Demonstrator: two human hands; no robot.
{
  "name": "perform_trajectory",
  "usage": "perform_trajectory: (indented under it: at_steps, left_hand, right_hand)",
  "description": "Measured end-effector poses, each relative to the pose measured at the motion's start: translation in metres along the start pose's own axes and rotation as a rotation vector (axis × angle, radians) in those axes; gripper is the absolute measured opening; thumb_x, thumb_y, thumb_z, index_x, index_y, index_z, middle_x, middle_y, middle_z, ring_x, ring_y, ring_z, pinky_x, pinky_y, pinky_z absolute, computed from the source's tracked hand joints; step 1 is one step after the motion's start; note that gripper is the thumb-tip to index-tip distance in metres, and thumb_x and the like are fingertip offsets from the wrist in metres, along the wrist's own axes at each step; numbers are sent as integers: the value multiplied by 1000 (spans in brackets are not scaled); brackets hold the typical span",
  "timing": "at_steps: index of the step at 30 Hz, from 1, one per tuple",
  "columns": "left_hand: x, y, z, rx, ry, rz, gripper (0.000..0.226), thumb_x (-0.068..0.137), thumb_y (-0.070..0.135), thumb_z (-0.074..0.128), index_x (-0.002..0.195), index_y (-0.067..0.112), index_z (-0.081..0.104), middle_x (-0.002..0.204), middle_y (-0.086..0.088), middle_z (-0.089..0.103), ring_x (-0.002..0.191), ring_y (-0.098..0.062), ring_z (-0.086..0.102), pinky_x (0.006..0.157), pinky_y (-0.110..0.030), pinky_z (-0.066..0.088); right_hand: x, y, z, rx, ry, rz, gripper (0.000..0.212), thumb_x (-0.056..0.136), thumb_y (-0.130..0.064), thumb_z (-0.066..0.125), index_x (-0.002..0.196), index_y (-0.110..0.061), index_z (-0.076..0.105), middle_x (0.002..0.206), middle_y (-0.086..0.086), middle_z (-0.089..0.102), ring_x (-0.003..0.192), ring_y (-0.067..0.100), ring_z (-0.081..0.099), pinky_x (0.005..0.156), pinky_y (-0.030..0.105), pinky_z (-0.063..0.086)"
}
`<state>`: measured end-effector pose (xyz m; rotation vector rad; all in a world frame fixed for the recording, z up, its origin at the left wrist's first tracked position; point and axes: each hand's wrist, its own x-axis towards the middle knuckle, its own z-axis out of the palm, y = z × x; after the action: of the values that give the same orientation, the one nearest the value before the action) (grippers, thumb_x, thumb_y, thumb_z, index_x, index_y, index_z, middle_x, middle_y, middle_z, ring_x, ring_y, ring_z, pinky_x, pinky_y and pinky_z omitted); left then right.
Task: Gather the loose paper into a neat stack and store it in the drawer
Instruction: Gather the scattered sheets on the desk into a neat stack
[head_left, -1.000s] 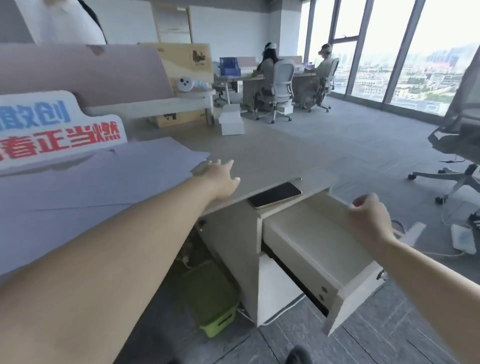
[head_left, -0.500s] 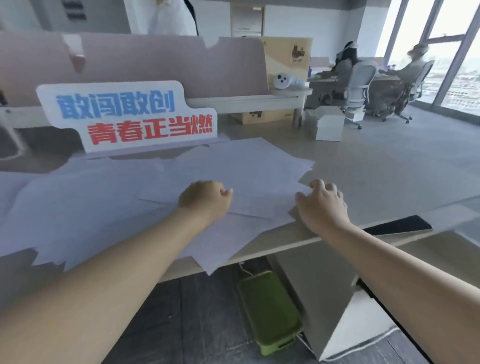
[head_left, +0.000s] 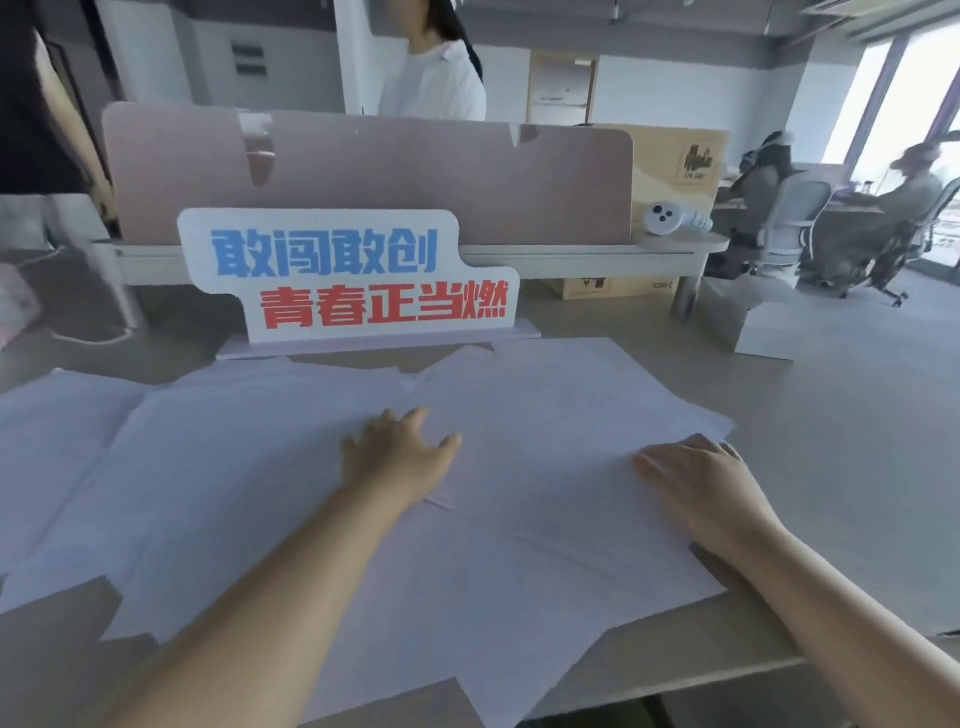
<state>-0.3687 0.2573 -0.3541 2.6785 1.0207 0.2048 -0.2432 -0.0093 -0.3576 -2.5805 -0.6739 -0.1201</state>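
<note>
Loose paper sheets (head_left: 291, 483) are fanned all over the table (head_left: 841, 467), some hanging off the near edge. Left hand (head_left: 397, 457) and right hand (head_left: 696, 480) both lie flat and spread on top, gripping nothing. Rake them in too fast and those overhanging sheets probably slide onto the floor. Drawer's out of view.

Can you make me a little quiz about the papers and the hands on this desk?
1. True or false: the loose paper is already one neat stack.
2. What stands behind the sheets? A) a sign with blue and red letters B) a lamp C) a laptop
3. Which hand rests near the sheets' right edge?

Key:
1. False; the sheets lie spread and overlapping on the desk.
2. A, the sign.
3. The right hand; the left hand lies flat mid-pile.
</note>
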Motion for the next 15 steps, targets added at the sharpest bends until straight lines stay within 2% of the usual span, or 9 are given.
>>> perform_trajectory:
  at_steps: [2,3,6,8,9,11,12,14,15]
  left_hand:
    - [6,-6,-7,-160,87,9,60,87,47,49,141,21,44,147,-9,43,135,-27,41,111,-41,32]
    - [8,-9,-10,-183,111,-33,58,87,44,49,140,20,45,147,-9,43,135,-28,40,112,-42,29]
    - [8,-14,-14,-13,-11,-240,68,87,59,39,145,24,34,156,-15,24,145,-37,16,115,-56,7]
    - [7,-15,-12,58,-99,-257,74,86,67,31,148,26,29,158,-18,18,144,-41,12,115,-55,10]
    - [7,-15,-11,54,-87,-234,72,87,66,29,146,26,32,155,-17,24,142,-41,19,113,-53,16]
    - [5,-19,-16,-19,-2,-173,63,90,59,32,138,21,45,139,-15,45,129,-37,40,105,-47,31]
    - [3,-23,-19,-75,57,-138,55,91,51,36,130,16,53,126,-14,55,119,-35,50,97,-43,39]
    - [0,-29,-25,-173,159,-107,39,90,33,43,110,7,64,98,-16,65,96,-35,59,80,-39,48]
    - [-1,-31,-27,-191,187,-126,35,89,28,43,104,4,65,97,-19,65,93,-35,58,81,-40,48]
  right_hand:
    - [2,-3,-7,272,114,86,28,91,-41,50,97,-23,70,106,7,65,105,28,55,81,32,38]
    - [5,-3,-6,326,170,140,25,92,-35,52,101,-19,70,110,11,65,105,30,55,81,33,39]
    - [11,-7,-2,132,144,243,52,92,-45,46,138,-22,49,146,15,42,135,33,34,107,42,30]
    - [15,-13,3,-68,7,207,64,92,-55,38,149,-28,31,158,10,25,146,27,18,116,41,17]
    - [16,-13,7,-172,-47,144,60,92,-57,34,145,-30,35,156,6,30,146,24,20,115,40,18]
    - [15,-15,10,-278,-72,53,40,91,-55,32,114,-31,54,128,1,53,132,23,40,106,38,29]
    - [12,-18,9,-281,-59,44,36,90,-53,33,102,-29,56,114,0,56,124,23,46,101,37,32]
    - [4,-21,5,-281,-23,74,35,90,-51,34,95,-28,60,105,0,56,116,26,47,95,36,34]
    - [1,-20,4,-285,4,71,36,91,-49,35,94,-27,63,104,1,56,114,26,47,93,35,34]
